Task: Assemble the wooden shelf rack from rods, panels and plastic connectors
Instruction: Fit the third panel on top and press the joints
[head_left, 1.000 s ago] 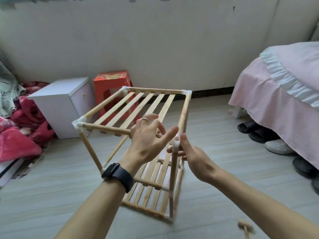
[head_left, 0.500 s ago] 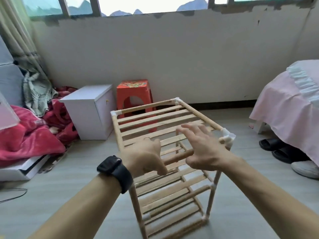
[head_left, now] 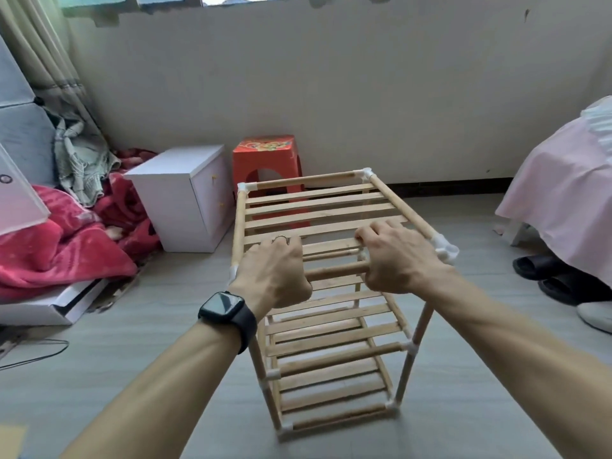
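Head view, looking down and forward. At centre frame, upright on the grey floor (head_left: 132,352): wooden shelf rack (head_left: 314,207), slatted tiers stacked one under another, white plastic connectors at the corners, one such connector (head_left: 445,248) at the near right top corner.

Just left of centre: left hand (head_left: 275,273), fingers curled over and gripping the near top rod (head_left: 334,272) at its left end, a ring (head_left: 281,238) on one finger, a black watch (head_left: 227,309) on the wrist. Just right of centre: right hand (head_left: 394,260), likewise wrapped round the same rod toward its right end, fingertips reaching onto the nearest top slat. Bare stretch of rod showing between the two hands.

Behind the rack, against the pale wall: orange-red stool (head_left: 265,157), and beside it to the left a white cabinet (head_left: 185,197). Middle left of the frame: crumpled red blanket (head_left: 66,246). Right edge: bed with pink cover (head_left: 563,193), dark slippers (head_left: 543,270) and a white shoe (head_left: 596,316) on the floor below it.
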`<state>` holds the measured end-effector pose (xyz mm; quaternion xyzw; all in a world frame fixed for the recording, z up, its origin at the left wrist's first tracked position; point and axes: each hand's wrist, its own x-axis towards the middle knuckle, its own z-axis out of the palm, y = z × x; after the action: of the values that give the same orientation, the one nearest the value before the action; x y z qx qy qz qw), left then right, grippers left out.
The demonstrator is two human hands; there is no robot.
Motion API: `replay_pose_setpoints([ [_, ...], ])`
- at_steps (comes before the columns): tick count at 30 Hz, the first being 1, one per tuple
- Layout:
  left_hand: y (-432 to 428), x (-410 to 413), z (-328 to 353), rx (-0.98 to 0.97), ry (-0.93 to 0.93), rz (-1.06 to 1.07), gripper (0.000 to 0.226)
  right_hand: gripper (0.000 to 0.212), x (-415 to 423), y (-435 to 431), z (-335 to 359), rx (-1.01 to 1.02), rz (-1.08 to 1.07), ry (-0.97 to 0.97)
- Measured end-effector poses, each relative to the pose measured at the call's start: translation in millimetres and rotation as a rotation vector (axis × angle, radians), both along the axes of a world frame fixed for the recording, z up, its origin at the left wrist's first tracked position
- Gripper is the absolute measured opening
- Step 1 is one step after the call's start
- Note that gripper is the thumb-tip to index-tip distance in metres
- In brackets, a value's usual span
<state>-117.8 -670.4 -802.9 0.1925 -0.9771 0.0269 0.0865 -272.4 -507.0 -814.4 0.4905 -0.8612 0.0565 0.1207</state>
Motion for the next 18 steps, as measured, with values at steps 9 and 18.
replay_pose_setpoints([
  [9,-29,-4,-1,-0.089,0.008,-0.050,0.041,0.046,0,-9,8,0.097,-0.006,-0.057],
  [18,-29,1,-4,-0.083,0.020,0.009,0.038,0.026,-8,0,3,0.018,-0.045,-0.013],
])
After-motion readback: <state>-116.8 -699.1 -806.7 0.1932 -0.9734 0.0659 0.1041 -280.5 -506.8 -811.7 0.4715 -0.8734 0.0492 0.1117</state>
